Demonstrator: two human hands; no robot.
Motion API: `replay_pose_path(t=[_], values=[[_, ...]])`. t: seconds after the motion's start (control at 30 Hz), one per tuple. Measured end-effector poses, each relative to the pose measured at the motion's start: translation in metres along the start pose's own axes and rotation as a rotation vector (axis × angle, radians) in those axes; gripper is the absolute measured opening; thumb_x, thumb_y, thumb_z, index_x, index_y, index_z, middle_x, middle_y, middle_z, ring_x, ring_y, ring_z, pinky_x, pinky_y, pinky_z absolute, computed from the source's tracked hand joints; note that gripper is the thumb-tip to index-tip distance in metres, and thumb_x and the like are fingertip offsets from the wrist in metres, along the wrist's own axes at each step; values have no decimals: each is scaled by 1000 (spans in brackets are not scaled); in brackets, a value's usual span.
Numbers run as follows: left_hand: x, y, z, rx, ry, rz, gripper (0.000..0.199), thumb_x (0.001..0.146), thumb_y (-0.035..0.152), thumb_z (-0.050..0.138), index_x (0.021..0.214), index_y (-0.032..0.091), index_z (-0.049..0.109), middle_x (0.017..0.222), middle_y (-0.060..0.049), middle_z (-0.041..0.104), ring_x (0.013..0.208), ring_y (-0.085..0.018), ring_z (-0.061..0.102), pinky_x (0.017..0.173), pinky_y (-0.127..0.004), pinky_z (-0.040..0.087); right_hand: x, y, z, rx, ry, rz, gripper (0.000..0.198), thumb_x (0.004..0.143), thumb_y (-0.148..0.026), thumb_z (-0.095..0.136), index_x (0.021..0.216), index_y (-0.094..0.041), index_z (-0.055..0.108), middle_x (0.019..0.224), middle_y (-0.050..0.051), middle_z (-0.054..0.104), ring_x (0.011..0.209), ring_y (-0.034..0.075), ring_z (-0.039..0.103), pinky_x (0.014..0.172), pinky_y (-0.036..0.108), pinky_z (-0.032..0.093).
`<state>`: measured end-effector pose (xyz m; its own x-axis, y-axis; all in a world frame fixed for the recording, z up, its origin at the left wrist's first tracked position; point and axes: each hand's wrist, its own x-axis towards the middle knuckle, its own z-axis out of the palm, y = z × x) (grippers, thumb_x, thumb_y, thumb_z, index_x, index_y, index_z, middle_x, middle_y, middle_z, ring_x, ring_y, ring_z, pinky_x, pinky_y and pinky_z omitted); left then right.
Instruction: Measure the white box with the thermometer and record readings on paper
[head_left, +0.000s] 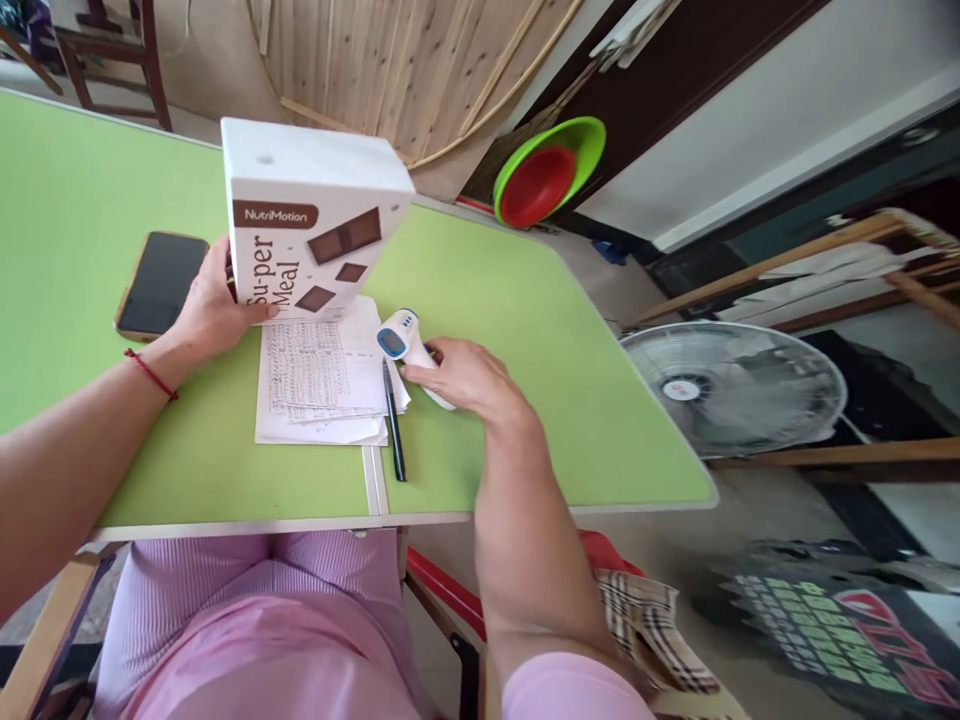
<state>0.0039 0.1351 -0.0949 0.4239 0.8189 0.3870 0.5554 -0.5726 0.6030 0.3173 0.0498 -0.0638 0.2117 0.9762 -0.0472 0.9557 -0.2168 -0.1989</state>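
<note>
My left hand (214,305) grips the lower left edge of a white NutriMotion "Su-per Meal" box (315,225), thumb across its front and fingers partly hidden behind it. The box stands tilted above the papers. In my right hand (469,375) is a white and blue infrared thermometer (405,340), with the fingers closed around its handle and its small screen facing up. Beneath both lies a stack of handwritten papers (311,385). A black pen (394,425) rests along the right edge of that stack, just below the thermometer.
A smartphone (163,285) lies left of the box on the green table (517,290). Past the table's right edge stands a fan (735,390). Green and red basins (536,187) are beyond the far edge, and a wooden chair (112,55) stands at the far left.
</note>
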Motion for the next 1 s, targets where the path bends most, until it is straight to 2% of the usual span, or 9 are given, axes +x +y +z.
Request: replay_pose_path(t=[0.07, 0.1, 0.17, 0.2, 0.27, 0.33, 0.47, 0.67, 1.0], values=[[-2, 5, 0, -61, 130, -100, 69, 88, 46, 70, 139, 20, 33, 134, -13, 57, 117, -27, 60, 89, -36, 56, -4, -6, 6, 154, 139, -17, 22, 64, -42, 71, 66, -22, 62, 61, 1, 60, 55, 16, 49, 54, 31, 37], [-3, 10, 0, -89, 155, -121, 68, 87, 49, 72, 137, 19, 37, 132, -13, 59, 115, -27, 62, 88, -35, 57, -7, -10, 8, 282, 218, -50, 24, 62, -43, 72, 67, -22, 61, 62, 1, 61, 57, 16, 50, 55, 31, 39], [-5, 22, -2, -121, 153, -118, 66, 88, 54, 69, 134, 18, 40, 131, -14, 60, 111, -26, 64, 86, -33, 57, -15, -21, 11, 626, 342, -159, 29, 61, -46, 71, 75, -23, 62, 68, 1, 63, 62, 17, 53, 57, 32, 43], [-6, 28, -4, -125, 150, -110, 64, 90, 56, 67, 133, 16, 42, 129, -15, 61, 109, -25, 65, 85, -32, 57, -19, -28, 12, 811, 361, -218, 29, 64, -48, 68, 77, -23, 61, 69, 1, 63, 62, 16, 53, 57, 32, 45], [-8, 39, -6, -120, 134, -87, 59, 94, 58, 60, 130, 15, 45, 124, -15, 64, 107, -25, 66, 83, -31, 57, -30, -43, 15, 1116, 251, -321, 29, 69, -49, 63, 82, -23, 63, 67, 0, 60, 60, 15, 52, 55, 32, 46], [-10, 45, -6, -104, 99, -77, 55, 96, 58, 56, 126, 13, 49, 120, -15, 66, 106, -25, 66, 83, -31, 57, -40, -54, 18, 1274, 94, -378, 32, 69, -49, 64, 85, -22, 63, 67, -1, 59, 58, 14, 52, 53, 32, 46], [-11, 45, -4, -134, 32, -115, 57, 93, 60, 59, 124, 13, 53, 114, -15, 69, 99, -25, 69, 79, -31, 58, -49, -65, 23, 1298, -81, -332, 27, 69, -46, 68, 71, -21, 58, 62, -2, 54, 56, 12, 49, 52, 30, 42], [-8, 41, 0, -322, 90, -129, 64, 81, 71, 67, 114, 16, 64, 106, -9, 72, 95, -28, 69, 76, -34, 57, -47, -64, 26, 1235, -195, -229, 33, 70, -51, 70, 74, -20, 60, 65, -2, 52, 60, 13, 49, 56, 30, 42], [-5, 36, -1, -306, 50, -113, 67, 80, 71, 67, 118, 16, 62, 105, -9, 71, 96, -28, 68, 81, -32, 57, -42, -63, 36, 1225, -180, -291, 38, 72, -56, 69, 81, -20, 62, 68, -1, 56, 63, 14, 52, 60, 32, 45]])
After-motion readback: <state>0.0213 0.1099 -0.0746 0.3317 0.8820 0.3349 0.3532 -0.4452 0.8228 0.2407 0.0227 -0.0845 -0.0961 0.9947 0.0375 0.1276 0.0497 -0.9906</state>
